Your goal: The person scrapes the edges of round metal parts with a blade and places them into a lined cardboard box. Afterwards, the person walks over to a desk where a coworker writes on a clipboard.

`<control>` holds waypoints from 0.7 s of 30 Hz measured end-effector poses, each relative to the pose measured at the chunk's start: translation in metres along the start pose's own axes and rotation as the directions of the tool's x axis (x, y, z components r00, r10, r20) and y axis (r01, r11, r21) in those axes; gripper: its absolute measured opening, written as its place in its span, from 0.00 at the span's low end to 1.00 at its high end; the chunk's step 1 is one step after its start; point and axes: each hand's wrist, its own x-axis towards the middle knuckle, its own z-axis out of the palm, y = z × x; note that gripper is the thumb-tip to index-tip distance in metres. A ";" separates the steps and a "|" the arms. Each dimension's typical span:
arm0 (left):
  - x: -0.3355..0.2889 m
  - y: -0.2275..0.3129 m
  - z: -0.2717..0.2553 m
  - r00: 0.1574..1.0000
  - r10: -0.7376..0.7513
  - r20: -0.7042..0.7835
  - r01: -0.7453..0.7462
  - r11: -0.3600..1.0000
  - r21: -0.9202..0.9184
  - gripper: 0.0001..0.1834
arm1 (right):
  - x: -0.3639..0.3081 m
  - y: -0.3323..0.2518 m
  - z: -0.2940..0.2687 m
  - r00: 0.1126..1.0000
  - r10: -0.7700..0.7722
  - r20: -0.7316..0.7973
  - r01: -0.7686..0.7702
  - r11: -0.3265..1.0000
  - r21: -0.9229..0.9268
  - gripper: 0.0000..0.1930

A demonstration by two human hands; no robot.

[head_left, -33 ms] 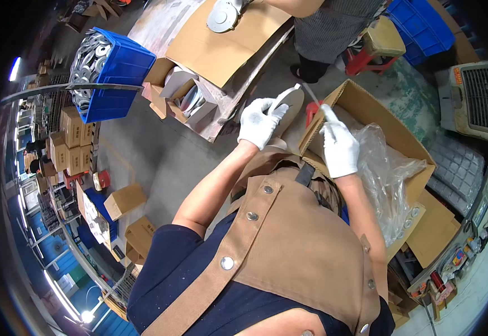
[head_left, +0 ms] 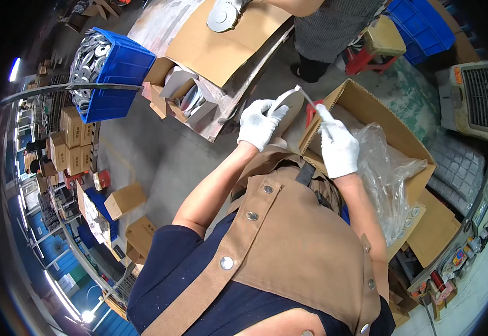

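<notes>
Between the two gloved hands, within the left hand's [head_left: 258,122] grasp, sits a pale flat piece [head_left: 292,102], long axis running up and to the right. Right hand [head_left: 339,147] is wrapped round a slim tool [head_left: 324,113], its shaft slanting up-left toward the piece's upper end. Tip contact: cannot tell. Open carton [head_left: 378,115] just beside the right hand.

Dark printing [head_left: 76,135] is marking cartons [head_left: 59,152] at left, an orange label [head_left: 458,75] the grilled appliance [head_left: 449,109] at upper right (both illegible).
</notes>
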 end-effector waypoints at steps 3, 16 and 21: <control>-0.009 -0.003 0.001 1.000 -0.004 0.016 0.004 0.999 -0.042 0.14 | 0.002 -0.015 -0.007 0.983 -0.101 0.153 0.133 0.967 -0.217 0.25; -0.024 -0.002 -0.002 0.998 0.065 0.014 -0.066 0.997 0.028 0.14 | 0.025 -0.032 0.008 0.948 -0.056 0.314 0.150 0.947 -0.285 0.22; -0.018 -0.008 -0.003 0.999 0.049 0.023 -0.051 0.995 0.083 0.14 | 0.015 -0.049 0.000 0.913 -0.018 0.407 0.143 0.950 -0.278 0.21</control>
